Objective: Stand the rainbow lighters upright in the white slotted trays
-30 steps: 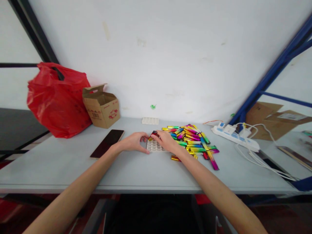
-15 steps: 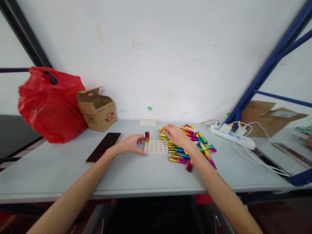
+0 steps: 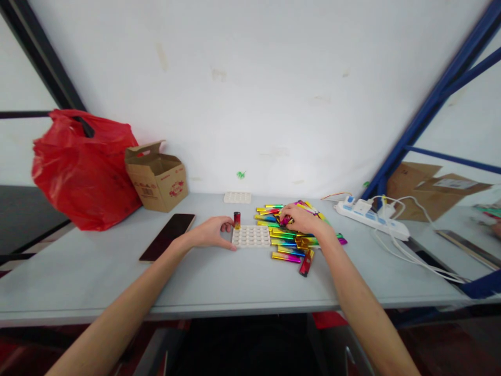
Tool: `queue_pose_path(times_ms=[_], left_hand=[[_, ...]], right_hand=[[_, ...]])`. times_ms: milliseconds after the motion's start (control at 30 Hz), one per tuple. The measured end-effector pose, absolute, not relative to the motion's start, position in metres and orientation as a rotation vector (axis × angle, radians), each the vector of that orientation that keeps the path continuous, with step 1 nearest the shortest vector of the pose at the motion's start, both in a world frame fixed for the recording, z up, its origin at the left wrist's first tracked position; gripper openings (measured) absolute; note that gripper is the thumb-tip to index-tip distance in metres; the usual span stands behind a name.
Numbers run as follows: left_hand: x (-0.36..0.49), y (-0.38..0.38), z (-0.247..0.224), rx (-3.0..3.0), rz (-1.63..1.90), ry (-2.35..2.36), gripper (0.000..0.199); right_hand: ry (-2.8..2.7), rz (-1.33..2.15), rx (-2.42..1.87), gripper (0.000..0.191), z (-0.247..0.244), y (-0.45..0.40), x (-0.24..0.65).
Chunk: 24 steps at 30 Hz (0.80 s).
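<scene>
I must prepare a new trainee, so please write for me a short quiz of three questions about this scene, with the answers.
1. True or false: the standing red piece is at the near right corner of the nearer white tray.
2. What is the right hand reaching into?
A) the pile of shiny pieces
B) the power strip
C) the phone
3. Fill in: the open cardboard box stands beside the red plastic ____.

Key: 1 false (far left corner, near the left hand); 2 A; 3 bag.

Print (image 3: 147, 188) on open carton (image 3: 161, 194), white label (image 3: 456, 183) on brown cardboard (image 3: 410, 201): both unreadable
</scene>
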<state>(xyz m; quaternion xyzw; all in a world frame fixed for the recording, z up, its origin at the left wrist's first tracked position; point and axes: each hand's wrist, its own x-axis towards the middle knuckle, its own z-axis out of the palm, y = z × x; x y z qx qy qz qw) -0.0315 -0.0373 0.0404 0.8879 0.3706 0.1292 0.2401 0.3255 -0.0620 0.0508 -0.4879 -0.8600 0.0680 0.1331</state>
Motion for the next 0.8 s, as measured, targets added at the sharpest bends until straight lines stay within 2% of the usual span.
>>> queue_pose_path(times_ms=[100,200,333,500,700,800], left_hand=[[-0.031,-0.038,0.041,2.435,0.355,1.028,0.072],[-0.032,-0.038,0.041,2.437,0.356,1.023,0.073],[-0.031,-0.038,0.041,2.447,0.356,1.024,0.072],[-0.03,-0.04,0.043,2.447,0.354,1.037,0.071],[-0.031,-0.039,0.042,2.464,0.347,1.024,0.071],[-0.032,-0.037,0.04,2.475,0.343,1.013,0.071]], right_hand=[[-2.414,0.126,-1.431,0.01,0.054,-0.062,0.324],[-2.168,0.164,-1.428,0.02,0.062,-0.066,0.317],[-1.822,0.603,-1.186,0.026,0.068,-0.074,0.291],[-1.473,1.119,-1.007,0.043,0.065,-0.081,0.254],[-1.409,1.011,-1.125,0.06,0.055,-0.084,0.235],[-1.397,1.088,-1.097,0.063,0.052,-0.085,0.231]])
